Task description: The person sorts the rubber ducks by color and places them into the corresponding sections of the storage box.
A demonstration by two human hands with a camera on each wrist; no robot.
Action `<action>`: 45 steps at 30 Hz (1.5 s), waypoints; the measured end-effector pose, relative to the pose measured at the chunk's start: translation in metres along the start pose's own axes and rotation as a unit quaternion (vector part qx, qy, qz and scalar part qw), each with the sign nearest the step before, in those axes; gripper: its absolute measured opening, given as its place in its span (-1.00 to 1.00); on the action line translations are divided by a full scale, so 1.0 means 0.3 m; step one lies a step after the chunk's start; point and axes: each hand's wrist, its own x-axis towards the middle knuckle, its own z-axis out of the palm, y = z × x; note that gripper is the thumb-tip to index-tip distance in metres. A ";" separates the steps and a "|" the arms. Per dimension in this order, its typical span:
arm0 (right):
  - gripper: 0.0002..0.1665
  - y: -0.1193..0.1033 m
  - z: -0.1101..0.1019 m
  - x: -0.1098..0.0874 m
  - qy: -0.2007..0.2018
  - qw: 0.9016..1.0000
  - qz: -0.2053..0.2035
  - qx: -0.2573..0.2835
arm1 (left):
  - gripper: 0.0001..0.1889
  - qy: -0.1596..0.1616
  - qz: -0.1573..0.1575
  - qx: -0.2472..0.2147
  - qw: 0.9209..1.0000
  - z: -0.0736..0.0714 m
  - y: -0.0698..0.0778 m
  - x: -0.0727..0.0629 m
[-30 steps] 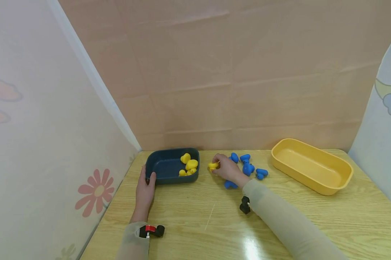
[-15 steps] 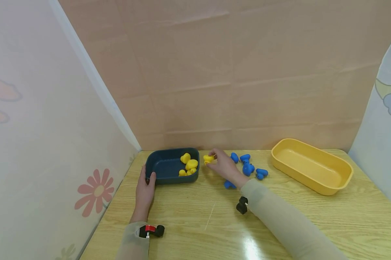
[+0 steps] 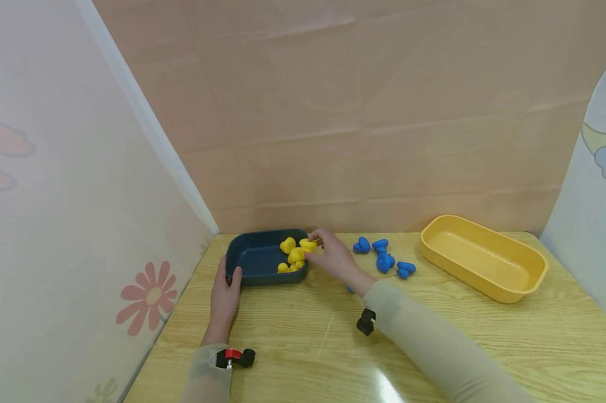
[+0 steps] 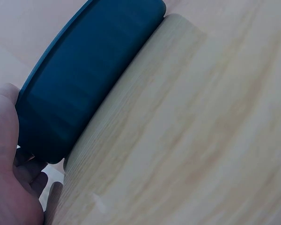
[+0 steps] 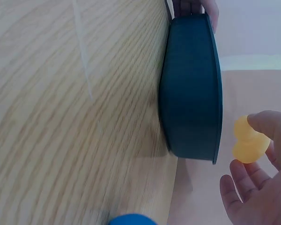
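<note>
- Your right hand holds one yellow duck; the fingers are closed to a pinch, not pressed into a fist.
- This duck lies between your thumb and your fingers, near their tips; in the right wrist view the thumb touches its upper part, and the lower fingers are below it, with the hand behind.
- The duck is held above the right end of the dark blue tray; the right wrist view shows a gap between it and the rim. If it touches the ducks below, I cannot tell.
- Inside the tray, the other yellow ducks are gathered at the right end, just under your right fingers.
- Your left hand grips the left end of this tray, thumb and fingers set about its near corner.
- On the desk, the blue ducks lie to the right of your right hand; one is mostly hidden by your right wrist.
- The yellow tray stands farther right, well apart from both hands.
</note>
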 end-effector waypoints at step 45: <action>-0.41 -0.009 -0.004 -0.042 0.002 1.000 -0.005 -0.009 | -0.17 -0.001 0.002 0.006 1.000 -0.004 -0.001 0.005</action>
